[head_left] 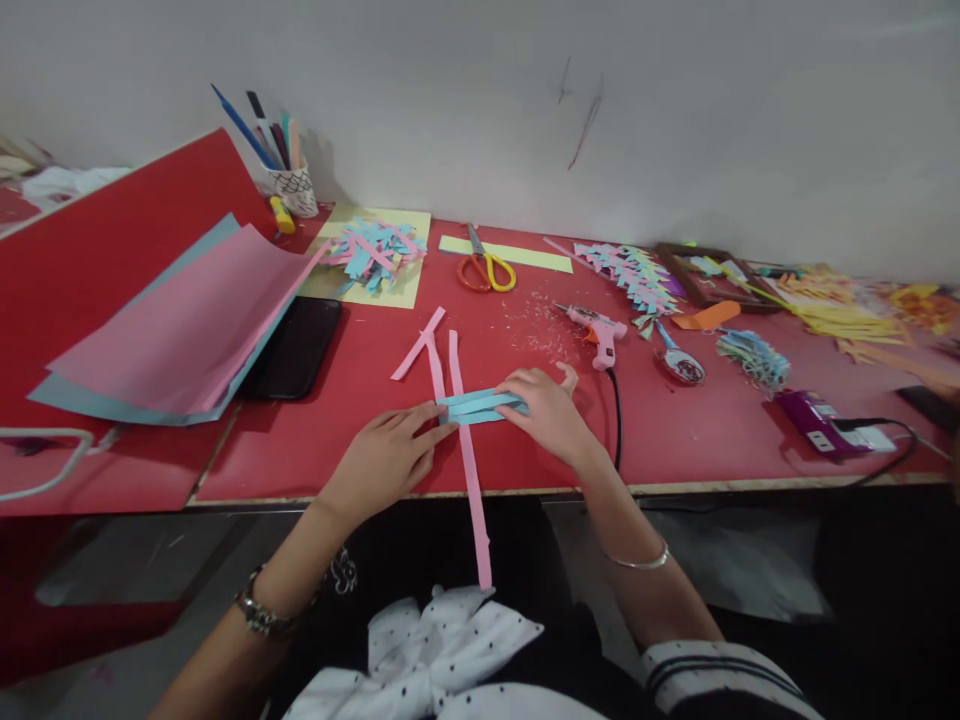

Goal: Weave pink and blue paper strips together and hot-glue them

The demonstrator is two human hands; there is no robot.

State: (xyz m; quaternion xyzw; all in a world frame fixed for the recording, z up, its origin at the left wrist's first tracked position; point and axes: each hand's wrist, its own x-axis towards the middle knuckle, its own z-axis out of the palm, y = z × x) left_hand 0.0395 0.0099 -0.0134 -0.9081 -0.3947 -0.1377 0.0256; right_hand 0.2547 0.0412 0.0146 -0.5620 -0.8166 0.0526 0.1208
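Note:
Light blue paper strips (480, 404), folded or layered, lie crosswise over pink paper strips (471, 480) at the front of the red table. My left hand (386, 450) pinches the left end of the blue strips, where they meet the pink ones. At their right end, the fingers of my right hand (551, 412) are closed on the blue strips, with the fingertips partly hidden. One long pink strip hangs past the table's edge towards my lap. Beyond my hands, a short pink strip (409, 358) lies slanted across the end of another.
Scissors (486, 265), a pink glue gun (596, 332) with a black cord and a pile of cut strips (375, 250) lie behind my hands. Pink and blue sheets (187, 310) partly cover a black phone (296, 350) at left. A spoon (680, 362) is at right.

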